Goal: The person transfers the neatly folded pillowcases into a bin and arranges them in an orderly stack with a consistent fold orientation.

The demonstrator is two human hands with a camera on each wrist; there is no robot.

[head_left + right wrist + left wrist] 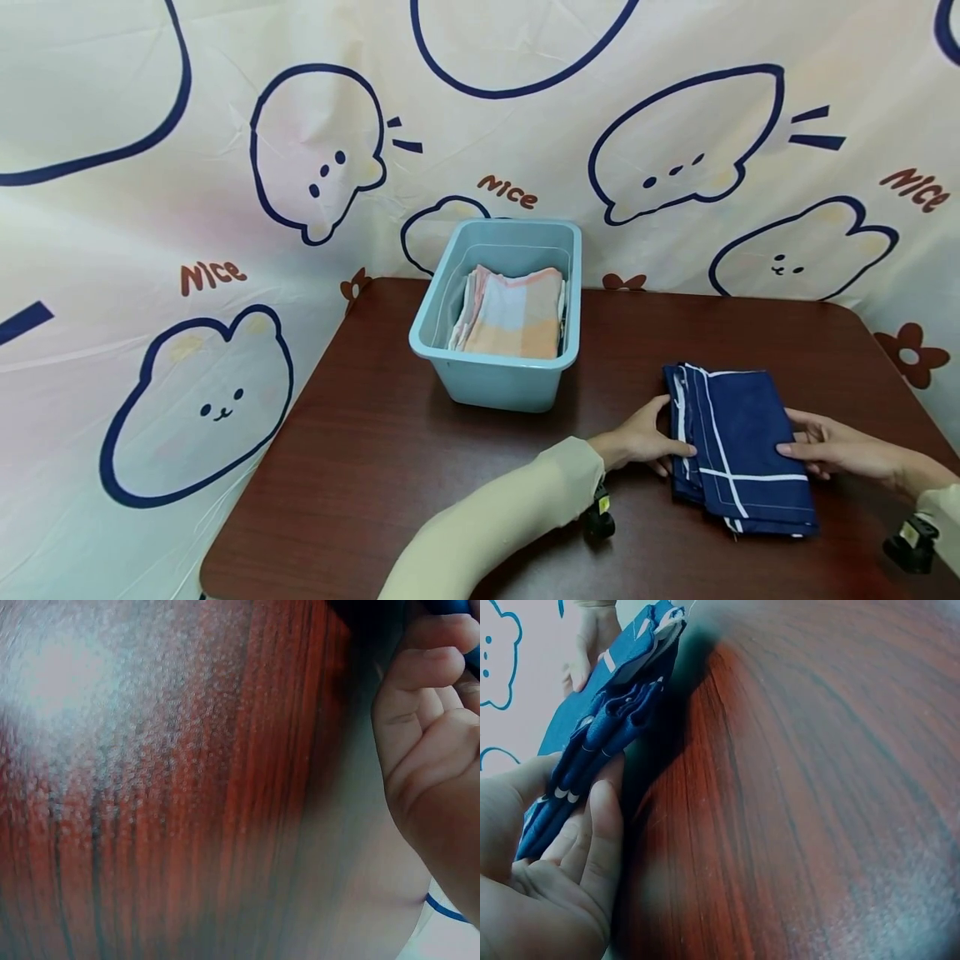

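Note:
A folded navy cloth with white stripes [757,442] is held between both hands over the right part of the table. My left hand [641,435] pinches its left edge, thumb on top and fingers beneath; the left wrist view shows the stacked layers of the cloth [604,735] in that grip. On the opposite edge my right hand [840,446] grips with the thumb above, its other fingers partly hidden under the fabric. In the right wrist view the curled fingers of the right hand [439,727] show, with only a sliver of blue at the corner.
A light blue plastic basket [495,364] stands at the back middle of the brown table [360,467]. Inside it lie folded cloths, the front one a peach and white check [517,312]. A printed curtain [300,267] hangs close behind the table and along its left side.

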